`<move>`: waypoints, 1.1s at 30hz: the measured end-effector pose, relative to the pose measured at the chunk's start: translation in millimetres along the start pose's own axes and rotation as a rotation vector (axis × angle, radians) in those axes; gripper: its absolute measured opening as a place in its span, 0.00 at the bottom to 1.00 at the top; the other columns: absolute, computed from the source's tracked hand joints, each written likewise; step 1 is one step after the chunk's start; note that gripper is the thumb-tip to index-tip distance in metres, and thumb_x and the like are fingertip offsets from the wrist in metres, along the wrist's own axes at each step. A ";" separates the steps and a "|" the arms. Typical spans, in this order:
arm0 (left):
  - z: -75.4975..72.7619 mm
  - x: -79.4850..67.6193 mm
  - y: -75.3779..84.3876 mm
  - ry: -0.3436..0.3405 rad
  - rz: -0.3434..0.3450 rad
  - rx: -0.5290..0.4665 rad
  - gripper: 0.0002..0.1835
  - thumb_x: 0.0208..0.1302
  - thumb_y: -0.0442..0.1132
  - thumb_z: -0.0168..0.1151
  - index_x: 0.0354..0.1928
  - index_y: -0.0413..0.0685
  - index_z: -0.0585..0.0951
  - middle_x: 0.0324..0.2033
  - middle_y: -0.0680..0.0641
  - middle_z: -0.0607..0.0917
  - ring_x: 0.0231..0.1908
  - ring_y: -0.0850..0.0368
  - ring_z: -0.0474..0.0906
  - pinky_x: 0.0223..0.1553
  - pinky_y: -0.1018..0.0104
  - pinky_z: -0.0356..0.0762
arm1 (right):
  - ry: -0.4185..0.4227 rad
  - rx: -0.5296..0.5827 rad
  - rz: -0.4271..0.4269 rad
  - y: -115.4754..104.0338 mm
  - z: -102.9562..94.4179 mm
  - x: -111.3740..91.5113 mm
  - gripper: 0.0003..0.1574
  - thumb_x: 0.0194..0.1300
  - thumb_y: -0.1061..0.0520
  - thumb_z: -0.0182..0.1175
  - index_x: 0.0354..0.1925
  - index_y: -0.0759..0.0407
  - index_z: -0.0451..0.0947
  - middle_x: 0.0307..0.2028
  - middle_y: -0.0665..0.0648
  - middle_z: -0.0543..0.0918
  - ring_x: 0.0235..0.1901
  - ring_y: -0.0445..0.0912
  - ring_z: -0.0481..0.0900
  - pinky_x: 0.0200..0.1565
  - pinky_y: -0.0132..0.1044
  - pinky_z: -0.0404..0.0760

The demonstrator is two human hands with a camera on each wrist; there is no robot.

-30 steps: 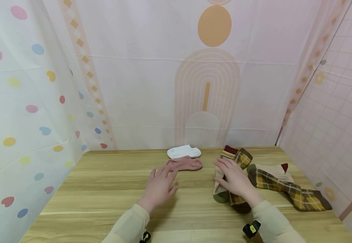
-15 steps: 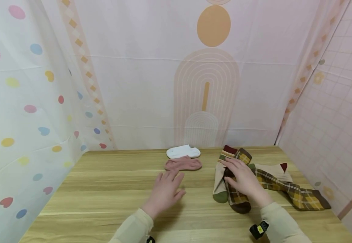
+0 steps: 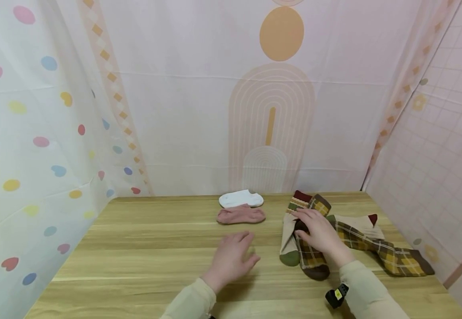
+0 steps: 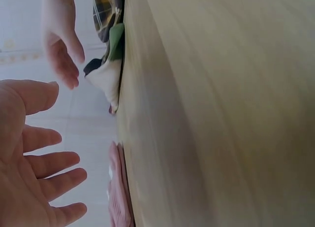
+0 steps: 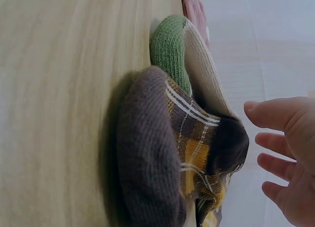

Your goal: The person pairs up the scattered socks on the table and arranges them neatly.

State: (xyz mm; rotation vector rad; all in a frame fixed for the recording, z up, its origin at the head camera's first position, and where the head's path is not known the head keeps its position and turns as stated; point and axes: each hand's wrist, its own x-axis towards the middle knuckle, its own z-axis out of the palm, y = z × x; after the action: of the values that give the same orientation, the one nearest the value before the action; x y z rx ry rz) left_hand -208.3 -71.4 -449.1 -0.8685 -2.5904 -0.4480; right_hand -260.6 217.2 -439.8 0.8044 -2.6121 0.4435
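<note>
My left hand [image 3: 232,258] is held above the wooden table, fingers loosely spread and holding nothing. Beyond it lies a folded pink sock [image 3: 241,215]. My right hand [image 3: 319,232] hovers over a plaid sock [image 3: 313,259] in brown and yellow, its fingers apart from the fabric in the right wrist view. Left of that, partly touching it, is a cream sock [image 3: 289,241] with a green end and a dark red cuff. Farther right, a second plaid sock [image 3: 400,261] overlaps another cream sock [image 3: 358,223] with a dark red tip.
A white low-cut sock [image 3: 240,199] lies behind the pink one, close to the table's back edge. Patterned curtains [image 3: 191,124] hang behind the table [image 3: 135,257] and on both sides.
My left hand has moved rightward and a little nearer to me, away from the pink sock. My right hand shifted slightly right, then stayed almost still. The socks keep their places.
</note>
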 end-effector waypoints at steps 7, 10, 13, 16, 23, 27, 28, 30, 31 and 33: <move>9.4 5.2 11.6 -0.010 -0.005 -0.036 0.28 0.60 0.48 0.69 0.56 0.36 0.79 0.50 0.39 0.84 0.51 0.45 0.80 0.52 0.51 0.76 | -0.007 0.036 0.039 3.0 -1.5 4.5 0.28 0.61 0.62 0.69 0.59 0.67 0.76 0.57 0.69 0.77 0.58 0.65 0.73 0.60 0.61 0.68; 13.4 6.2 16.7 -0.042 -0.040 -0.066 0.29 0.61 0.49 0.69 0.57 0.36 0.78 0.51 0.39 0.83 0.52 0.45 0.80 0.54 0.52 0.76 | 0.000 0.046 0.057 4.3 -3.1 7.1 0.28 0.62 0.63 0.67 0.60 0.68 0.75 0.57 0.69 0.78 0.58 0.66 0.73 0.62 0.62 0.64; 16.8 8.0 21.6 -0.077 -0.094 -0.103 0.31 0.61 0.51 0.68 0.60 0.36 0.77 0.53 0.40 0.82 0.54 0.45 0.78 0.55 0.53 0.75 | 0.004 0.060 0.074 5.7 -4.7 9.4 0.28 0.64 0.63 0.66 0.60 0.69 0.74 0.57 0.70 0.77 0.58 0.67 0.72 0.62 0.64 0.64; 19.3 11.1 26.6 -0.101 -0.141 -0.157 0.32 0.61 0.51 0.68 0.61 0.37 0.76 0.54 0.40 0.82 0.55 0.44 0.78 0.56 0.53 0.75 | -0.003 0.079 0.099 7.8 -5.3 10.9 0.27 0.64 0.62 0.66 0.61 0.68 0.74 0.58 0.69 0.77 0.59 0.67 0.71 0.60 0.64 0.66; 23.8 17.8 37.4 -0.121 -0.222 -0.293 0.31 0.60 0.49 0.70 0.59 0.35 0.78 0.53 0.39 0.82 0.54 0.43 0.78 0.56 0.51 0.75 | -0.015 0.119 0.165 13.8 -5.0 15.5 0.29 0.66 0.61 0.64 0.63 0.67 0.73 0.58 0.69 0.76 0.59 0.67 0.71 0.58 0.63 0.69; 29.1 21.0 40.4 -0.120 -0.250 -0.326 0.31 0.60 0.50 0.70 0.59 0.35 0.78 0.53 0.40 0.83 0.54 0.43 0.78 0.56 0.52 0.75 | -0.004 0.133 0.190 16.6 -6.2 18.1 0.29 0.67 0.61 0.64 0.64 0.66 0.72 0.58 0.69 0.77 0.60 0.67 0.70 0.57 0.62 0.70; 30.1 21.8 41.1 -0.119 -0.256 -0.334 0.31 0.60 0.50 0.70 0.58 0.36 0.78 0.52 0.41 0.83 0.53 0.43 0.78 0.55 0.52 0.75 | 0.002 0.134 0.189 17.3 -6.6 18.7 0.29 0.66 0.61 0.64 0.64 0.66 0.72 0.58 0.69 0.77 0.60 0.67 0.70 0.58 0.62 0.69; 32.3 23.4 42.2 -0.118 -0.268 -0.343 0.31 0.60 0.51 0.70 0.58 0.36 0.79 0.51 0.41 0.84 0.53 0.44 0.79 0.54 0.52 0.76 | 0.013 0.137 0.184 17.9 -7.6 20.2 0.28 0.66 0.62 0.64 0.63 0.67 0.73 0.57 0.69 0.77 0.59 0.67 0.70 0.57 0.62 0.69; 33.4 24.3 42.7 -0.116 -0.275 -0.349 0.30 0.60 0.51 0.70 0.58 0.36 0.79 0.51 0.41 0.84 0.52 0.44 0.80 0.54 0.52 0.76 | 0.017 0.138 0.181 18.4 -8.1 20.8 0.28 0.66 0.62 0.64 0.62 0.67 0.73 0.57 0.69 0.77 0.58 0.67 0.70 0.57 0.62 0.69; 35.1 26.0 43.4 -0.111 -0.293 -0.366 0.30 0.59 0.51 0.70 0.57 0.36 0.79 0.48 0.42 0.85 0.49 0.46 0.81 0.51 0.53 0.78 | 0.017 0.138 0.178 19.1 -8.6 22.0 0.27 0.66 0.63 0.64 0.62 0.68 0.73 0.57 0.69 0.77 0.58 0.67 0.70 0.57 0.62 0.69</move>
State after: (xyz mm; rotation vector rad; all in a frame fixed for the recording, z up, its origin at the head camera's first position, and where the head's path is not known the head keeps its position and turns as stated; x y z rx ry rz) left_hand -208.9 -11.0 -460.8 -0.6340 -2.7980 -1.0073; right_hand -286.6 225.2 -426.2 0.6087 -2.6706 0.6835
